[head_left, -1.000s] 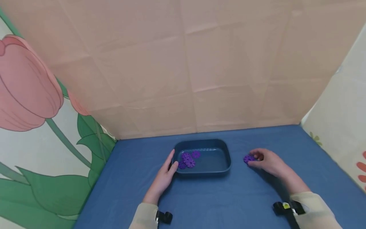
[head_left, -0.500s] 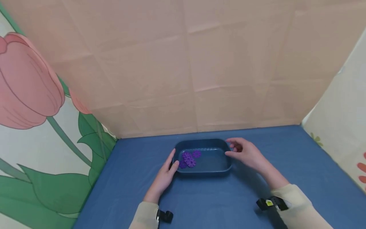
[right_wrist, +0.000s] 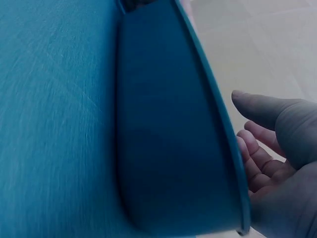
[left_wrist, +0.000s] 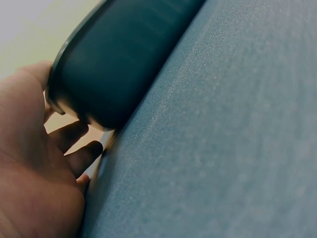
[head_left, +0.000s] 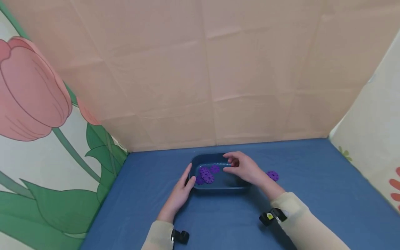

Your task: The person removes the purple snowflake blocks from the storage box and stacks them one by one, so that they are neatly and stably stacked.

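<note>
A dark blue rectangular tray (head_left: pixel 220 190) stands on the blue cloth with several purple notched plastic discs (head_left: pixel 207 174) lying toward its left end. My left hand (head_left: pixel 179 192) holds the tray's left end; the left wrist view has the thumb at the rim and the fingers along the outer wall (left_wrist: pixel 124 54). Above the tray's right half is my right hand (head_left: pixel 245 168), its fingers bent loosely and a gap showing between thumb and index finger. Nothing shows in that gap. In the right wrist view the hand (right_wrist: pixel 282 158) appears beyond the tray's rim (right_wrist: pixel 213 94).
Another purple notched disc (head_left: pixel 273 175) lies on the cloth right of the tray, partly behind the right forearm. A plain beige sheet (head_left: pixel 162 76) rises behind the blue-covered table (head_left: pixel 150 173). Printed flower panels (head_left: pixel 34 90) stand at the left and right sides.
My right hand has left the disc on the cloth at the right and moved left, past the tray's right rim, to above the tray. The left hand and tray stay put.
</note>
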A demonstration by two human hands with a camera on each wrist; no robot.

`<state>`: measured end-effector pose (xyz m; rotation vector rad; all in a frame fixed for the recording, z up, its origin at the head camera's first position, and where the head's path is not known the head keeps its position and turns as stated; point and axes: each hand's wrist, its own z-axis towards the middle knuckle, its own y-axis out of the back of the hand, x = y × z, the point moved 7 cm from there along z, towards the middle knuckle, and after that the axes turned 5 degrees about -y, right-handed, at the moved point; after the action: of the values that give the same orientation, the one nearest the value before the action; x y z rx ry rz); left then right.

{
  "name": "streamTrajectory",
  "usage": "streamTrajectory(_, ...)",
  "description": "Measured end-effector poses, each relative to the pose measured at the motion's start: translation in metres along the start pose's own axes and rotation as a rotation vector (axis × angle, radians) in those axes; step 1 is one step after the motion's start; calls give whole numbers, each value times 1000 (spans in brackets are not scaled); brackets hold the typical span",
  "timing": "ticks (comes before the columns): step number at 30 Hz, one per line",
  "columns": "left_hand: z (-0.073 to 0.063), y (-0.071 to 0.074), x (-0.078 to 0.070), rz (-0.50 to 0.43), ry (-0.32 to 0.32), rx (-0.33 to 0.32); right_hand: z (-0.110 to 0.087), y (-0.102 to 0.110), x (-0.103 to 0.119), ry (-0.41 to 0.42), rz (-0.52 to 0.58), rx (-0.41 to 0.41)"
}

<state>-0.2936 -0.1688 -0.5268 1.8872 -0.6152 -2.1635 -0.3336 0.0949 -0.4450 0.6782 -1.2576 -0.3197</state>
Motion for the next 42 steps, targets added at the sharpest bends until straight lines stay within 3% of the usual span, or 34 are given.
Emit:
streamTrajectory(6, 0, -1, -2, -6, -17, -5, 14, -16, 3, -4, -19, 15)
streamTrajectory(19, 0, -2, -1, 10, 9, -12, 33, -42, -6, -43, -86, 61)
streamTrajectory(30, 0, 0, -2, -4, 3, 2, 37, -54, -16, -111, -112, 140)
streamTrajectory(42, 0, -1, -1, -4, -14, -6, 37, -61, -19, -117, -258, 196)
